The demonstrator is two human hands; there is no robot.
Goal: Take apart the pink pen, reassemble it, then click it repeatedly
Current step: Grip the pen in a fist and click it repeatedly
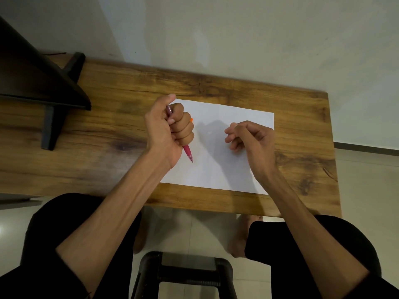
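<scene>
My left hand (167, 130) is fisted around the pink pen (187, 151), thumb raised above its top end, tip pointing down over the white paper (218, 167). My right hand (250, 137) hovers over the paper's right half, fingers loosely curled, holding nothing. The paper lies on the wooden surface (121, 130), which stands against a pale wall (259, 39); a dark stand (51, 126) sits left of the paper.

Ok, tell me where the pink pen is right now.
In the head view the pink pen is gripped in the left hand, its tip pointing down over the left part of the white paper; the right hand is apart from it.
</scene>
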